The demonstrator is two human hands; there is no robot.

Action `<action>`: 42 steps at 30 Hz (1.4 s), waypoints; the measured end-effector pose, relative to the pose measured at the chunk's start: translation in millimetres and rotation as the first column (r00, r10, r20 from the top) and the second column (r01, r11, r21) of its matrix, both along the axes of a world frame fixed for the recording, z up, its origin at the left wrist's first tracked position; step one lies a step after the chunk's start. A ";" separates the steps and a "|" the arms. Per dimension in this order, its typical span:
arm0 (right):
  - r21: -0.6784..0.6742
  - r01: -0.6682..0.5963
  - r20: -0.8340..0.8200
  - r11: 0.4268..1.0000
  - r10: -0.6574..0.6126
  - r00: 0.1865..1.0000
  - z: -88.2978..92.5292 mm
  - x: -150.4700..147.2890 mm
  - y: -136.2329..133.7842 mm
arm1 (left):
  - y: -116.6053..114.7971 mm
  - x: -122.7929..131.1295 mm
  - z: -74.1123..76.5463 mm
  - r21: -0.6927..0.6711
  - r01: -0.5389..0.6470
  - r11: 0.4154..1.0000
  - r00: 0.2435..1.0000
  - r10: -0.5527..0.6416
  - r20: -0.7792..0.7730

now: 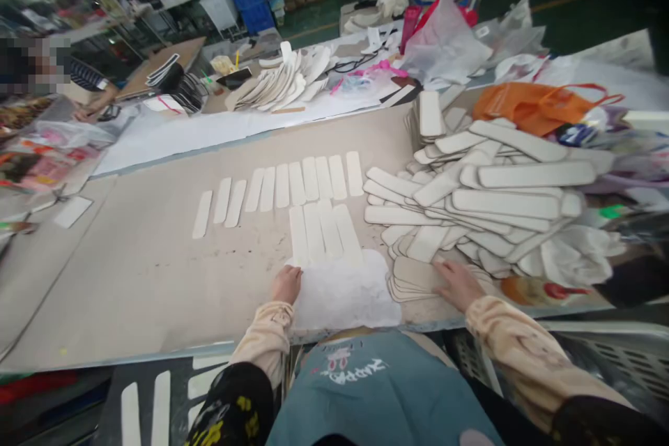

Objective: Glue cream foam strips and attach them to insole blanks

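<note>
My left hand [287,284] is at the left edge of a thin white sheet [342,296], with its fingers closed on the edge. The sheet lies flat in front of me, and the lower ends of several pale strips [316,233] rest against or under its upper edge; I cannot tell which. To the right, my right hand [458,284] has its fingers on the right end of a beige strip [415,273] with rounded corners, which tops a small fanned stack. The tips of the right fingers are partly hidden.
A row of separate pale strips [282,185] crosses the tabletop [130,279]. On the right rises a large loose pile of strips [502,202], with an orange bag [533,106] behind it. A person's arm [99,94] shows at the far left. A plastic basket [621,355] stands below right.
</note>
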State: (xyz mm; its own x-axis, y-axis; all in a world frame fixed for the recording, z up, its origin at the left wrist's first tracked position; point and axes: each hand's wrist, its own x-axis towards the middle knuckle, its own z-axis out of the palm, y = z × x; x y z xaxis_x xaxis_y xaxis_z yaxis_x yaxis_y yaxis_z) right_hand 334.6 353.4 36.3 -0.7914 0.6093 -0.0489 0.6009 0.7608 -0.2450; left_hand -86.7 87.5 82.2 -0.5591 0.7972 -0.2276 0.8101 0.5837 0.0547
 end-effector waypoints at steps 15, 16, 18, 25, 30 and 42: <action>-0.434 -0.241 -0.275 0.868 0.127 0.953 41.8 -85.8 -65.6 | 32.8 -24.8 -6.6 -0.170 0.303 0.938 0.953 -0.297 0.063; -0.446 -0.273 -0.285 0.853 0.154 0.946 39.6 -104.0 -76.8 | 34.6 -26.2 -6.4 -0.165 0.312 0.936 0.950 -0.305 0.064; -0.464 -0.318 -0.294 0.827 0.194 0.936 33.0 -141.3 -99.8 | 36.8 -29.4 -4.1 -0.149 0.317 0.937 0.949 -0.312 0.054; -0.543 -0.324 -0.369 0.775 0.126 0.921 23.2 -233.2 -139.6 | 16.4 -57.1 35.6 -0.007 0.272 0.962 0.961 -0.272 -0.056; -0.677 -0.169 -0.382 0.716 -0.146 0.913 24.9 -244.0 -125.9 | -17.4 -76.8 93.6 0.282 0.348 0.894 0.936 -0.346 -0.058; -0.950 -0.183 -0.300 0.253 -0.573 0.763 52.4 -268.5 -109.5 | -51.0 -54.2 220.0 0.455 0.330 0.827 0.716 -0.534 0.450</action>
